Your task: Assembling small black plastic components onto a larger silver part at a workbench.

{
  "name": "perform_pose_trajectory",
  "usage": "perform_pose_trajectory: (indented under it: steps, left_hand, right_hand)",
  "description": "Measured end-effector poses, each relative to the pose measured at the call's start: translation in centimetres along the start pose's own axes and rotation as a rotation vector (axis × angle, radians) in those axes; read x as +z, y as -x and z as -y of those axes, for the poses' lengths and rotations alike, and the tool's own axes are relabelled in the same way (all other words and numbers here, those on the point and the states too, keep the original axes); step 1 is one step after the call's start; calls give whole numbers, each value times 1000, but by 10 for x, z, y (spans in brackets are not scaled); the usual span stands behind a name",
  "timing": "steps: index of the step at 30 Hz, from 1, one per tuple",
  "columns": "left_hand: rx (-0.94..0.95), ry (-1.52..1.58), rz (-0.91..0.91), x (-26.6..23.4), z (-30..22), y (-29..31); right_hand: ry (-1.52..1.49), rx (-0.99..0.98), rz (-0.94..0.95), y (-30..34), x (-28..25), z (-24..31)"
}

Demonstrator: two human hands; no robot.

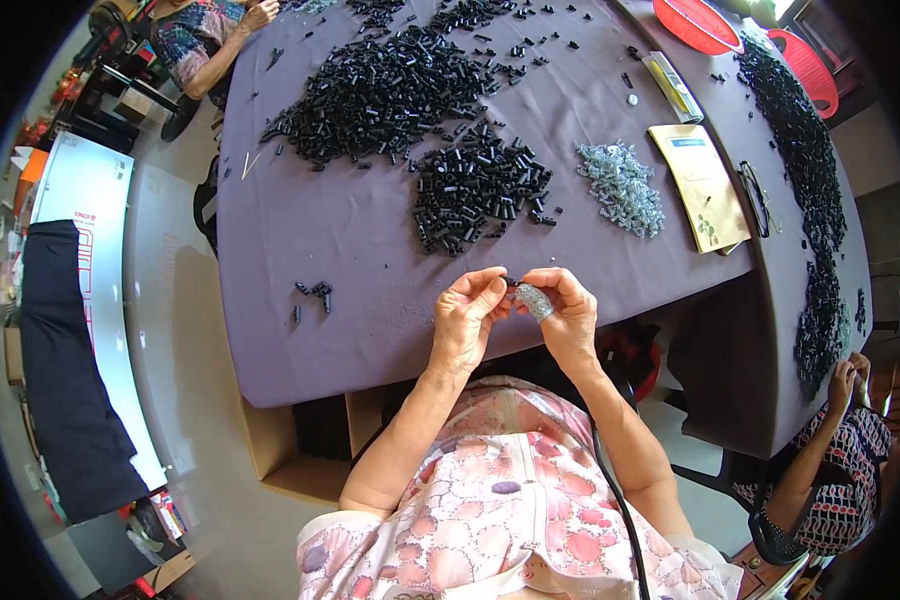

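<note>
Close together above the table's front edge, my left hand [467, 318] and my right hand [568, 312] meet with pinched fingertips. Between them is a small black plastic piece [511, 281], held by my left fingers and touched by the right ones. Along my right thumb lies a clear, glistening cover or clump [535, 302]; which it is, I cannot tell. Just beyond my hands sits a pile of short black plastic tubes [478, 190]. To its right is a heap of small clear plastic pieces [620, 188].
A larger black heap [380, 95] spreads farther back on the purple tablecloth [370, 240]. A few loose black pieces [315, 290] lie left. At right are a yellow booklet [700, 185], eyeglasses [757, 198] and a red basket [698, 24]. Other people sit at far left and right.
</note>
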State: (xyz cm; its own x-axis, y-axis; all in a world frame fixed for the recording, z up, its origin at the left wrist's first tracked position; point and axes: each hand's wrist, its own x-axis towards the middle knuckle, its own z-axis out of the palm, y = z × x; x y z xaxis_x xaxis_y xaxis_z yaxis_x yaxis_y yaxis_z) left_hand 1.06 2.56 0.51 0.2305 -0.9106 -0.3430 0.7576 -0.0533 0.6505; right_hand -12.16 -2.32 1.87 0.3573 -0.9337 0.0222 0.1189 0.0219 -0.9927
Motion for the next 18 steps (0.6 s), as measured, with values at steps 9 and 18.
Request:
perform_pose_trajectory:
  steps: [9,18]
  left_hand:
    - [69,28,35,3,4,1]
    - [54,67,48,10,3,-1]
  right_hand:
    - [-55,40,-11,3,-1,-4]
    - [-114,103,-6,5,2,-1]
